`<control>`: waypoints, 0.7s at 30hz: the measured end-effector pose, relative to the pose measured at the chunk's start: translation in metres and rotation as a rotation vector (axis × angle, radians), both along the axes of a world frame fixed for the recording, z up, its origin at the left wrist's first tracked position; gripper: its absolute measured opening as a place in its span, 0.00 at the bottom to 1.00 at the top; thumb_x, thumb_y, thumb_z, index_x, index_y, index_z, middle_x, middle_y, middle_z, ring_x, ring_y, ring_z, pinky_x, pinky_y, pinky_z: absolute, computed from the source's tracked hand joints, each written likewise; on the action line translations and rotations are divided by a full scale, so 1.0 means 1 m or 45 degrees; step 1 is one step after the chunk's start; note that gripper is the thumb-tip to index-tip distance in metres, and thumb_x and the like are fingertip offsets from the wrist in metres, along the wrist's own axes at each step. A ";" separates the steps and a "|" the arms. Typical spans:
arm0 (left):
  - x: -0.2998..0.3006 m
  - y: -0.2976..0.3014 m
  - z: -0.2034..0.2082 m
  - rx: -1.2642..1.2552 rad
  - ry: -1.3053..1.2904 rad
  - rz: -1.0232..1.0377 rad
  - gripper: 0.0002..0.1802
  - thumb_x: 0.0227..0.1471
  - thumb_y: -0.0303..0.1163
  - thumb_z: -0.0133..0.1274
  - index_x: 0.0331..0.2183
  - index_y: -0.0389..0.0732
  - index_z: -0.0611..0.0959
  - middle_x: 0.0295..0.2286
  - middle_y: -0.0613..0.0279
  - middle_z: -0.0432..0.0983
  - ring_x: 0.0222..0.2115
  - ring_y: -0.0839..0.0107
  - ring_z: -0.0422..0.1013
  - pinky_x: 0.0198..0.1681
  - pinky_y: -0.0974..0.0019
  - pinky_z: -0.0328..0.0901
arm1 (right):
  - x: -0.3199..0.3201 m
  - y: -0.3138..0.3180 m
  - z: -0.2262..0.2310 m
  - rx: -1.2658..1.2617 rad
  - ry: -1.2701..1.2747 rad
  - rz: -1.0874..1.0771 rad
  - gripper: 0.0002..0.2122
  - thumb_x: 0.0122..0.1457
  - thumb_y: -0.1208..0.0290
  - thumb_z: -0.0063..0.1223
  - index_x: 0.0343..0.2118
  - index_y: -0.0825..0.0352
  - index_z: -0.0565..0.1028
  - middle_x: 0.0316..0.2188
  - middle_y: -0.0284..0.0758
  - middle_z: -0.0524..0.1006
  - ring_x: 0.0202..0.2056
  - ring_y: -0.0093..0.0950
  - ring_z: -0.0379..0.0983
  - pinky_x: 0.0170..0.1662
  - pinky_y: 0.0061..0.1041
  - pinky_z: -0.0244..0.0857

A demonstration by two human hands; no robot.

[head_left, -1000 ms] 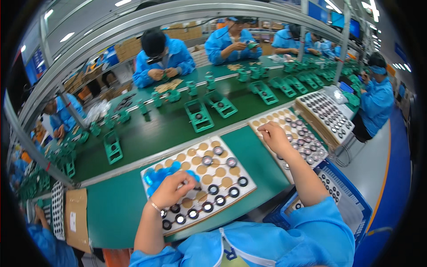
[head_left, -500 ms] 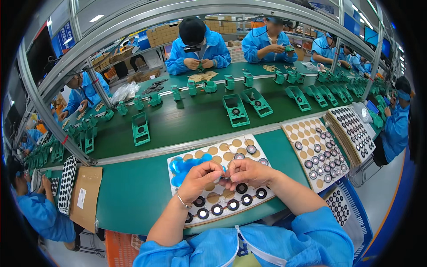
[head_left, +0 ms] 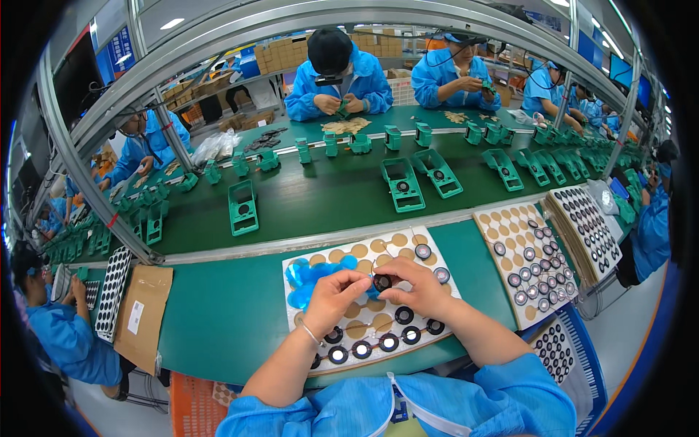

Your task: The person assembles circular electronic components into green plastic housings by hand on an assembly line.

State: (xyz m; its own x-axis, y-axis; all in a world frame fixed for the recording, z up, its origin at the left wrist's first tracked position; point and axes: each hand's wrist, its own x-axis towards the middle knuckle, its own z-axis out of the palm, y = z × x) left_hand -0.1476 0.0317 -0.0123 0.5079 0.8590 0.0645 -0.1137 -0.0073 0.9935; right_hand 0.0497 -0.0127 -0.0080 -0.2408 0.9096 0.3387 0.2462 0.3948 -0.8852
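Note:
Both my hands meet over a white tray (head_left: 444,297) with round tan pockets on the green bench. My left hand (head_left: 333,298) and my right hand (head_left: 416,288) pinch one small black round part (head_left: 381,282) between their fingertips. Several black ring-shaped parts (head_left: 362,349) fill the tray's near rows. A heap of thin blue round films (head_left: 313,276) lies on the tray's left side, just beyond my left hand. A second tray (head_left: 514,240) with more round parts lies to the right of my right hand.
A green conveyor belt (head_left: 328,200) carries several green fixtures (head_left: 242,207) beyond the bench rail. People in blue coats work across the belt and at both sides. A stack of trays (head_left: 587,226) lies far right; a brown carton (head_left: 143,313) and a black tray (head_left: 111,290) lie left.
My right hand came back from the right-hand tray to the near tray and joined my left hand on the small black part. The view swung left.

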 end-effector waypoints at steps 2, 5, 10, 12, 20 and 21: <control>-0.001 0.001 -0.001 -0.089 0.030 -0.032 0.10 0.49 0.32 0.54 0.33 0.35 0.80 0.29 0.66 0.75 0.31 0.81 0.67 0.35 0.78 0.62 | -0.002 -0.003 0.001 0.368 -0.329 -0.124 0.21 0.42 0.77 0.61 0.44 0.66 0.71 0.36 0.35 0.71 0.38 0.31 0.68 0.40 0.27 0.65; 0.000 0.003 -0.002 -0.124 0.065 -0.037 0.10 0.48 0.31 0.55 0.32 0.35 0.81 0.28 0.67 0.75 0.30 0.81 0.67 0.34 0.78 0.62 | -0.003 -0.003 0.004 0.546 -0.463 -0.191 0.22 0.39 0.76 0.63 0.42 0.65 0.72 0.35 0.36 0.71 0.37 0.35 0.66 0.39 0.29 0.63; -0.001 0.004 -0.004 -0.171 0.177 -0.066 0.08 0.47 0.27 0.55 0.31 0.33 0.80 0.29 0.63 0.76 0.31 0.78 0.70 0.37 0.75 0.63 | -0.003 -0.005 0.002 0.608 -0.542 -0.223 0.22 0.40 0.72 0.61 0.42 0.63 0.71 0.36 0.35 0.69 0.37 0.35 0.64 0.39 0.30 0.63; -0.001 0.004 -0.006 -0.182 0.173 -0.067 0.08 0.47 0.27 0.55 0.31 0.33 0.80 0.29 0.63 0.76 0.31 0.78 0.69 0.37 0.75 0.63 | -0.005 -0.005 0.003 0.629 -0.544 -0.234 0.22 0.40 0.72 0.62 0.42 0.63 0.71 0.35 0.35 0.69 0.37 0.35 0.64 0.39 0.30 0.63; 0.002 -0.001 0.003 -0.181 0.128 -0.086 0.08 0.47 0.30 0.56 0.29 0.35 0.80 0.27 0.67 0.74 0.28 0.81 0.66 0.34 0.77 0.60 | -0.002 -0.004 -0.003 0.390 -0.251 -0.147 0.21 0.41 0.76 0.62 0.42 0.66 0.72 0.36 0.35 0.69 0.37 0.31 0.65 0.40 0.26 0.62; 0.002 -0.001 0.002 -0.184 0.128 -0.094 0.08 0.47 0.30 0.56 0.29 0.35 0.80 0.27 0.67 0.74 0.28 0.81 0.66 0.34 0.77 0.60 | -0.001 -0.005 -0.003 0.386 -0.252 -0.155 0.21 0.41 0.76 0.62 0.42 0.66 0.72 0.36 0.35 0.69 0.37 0.31 0.65 0.40 0.26 0.62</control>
State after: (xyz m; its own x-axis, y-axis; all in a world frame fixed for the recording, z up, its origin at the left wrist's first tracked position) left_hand -0.1456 0.0304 -0.0098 0.5674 0.8159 -0.1112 -0.0086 0.1408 0.9900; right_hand 0.0488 -0.0172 -0.0114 -0.2251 0.8011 0.5546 0.4617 0.5890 -0.6633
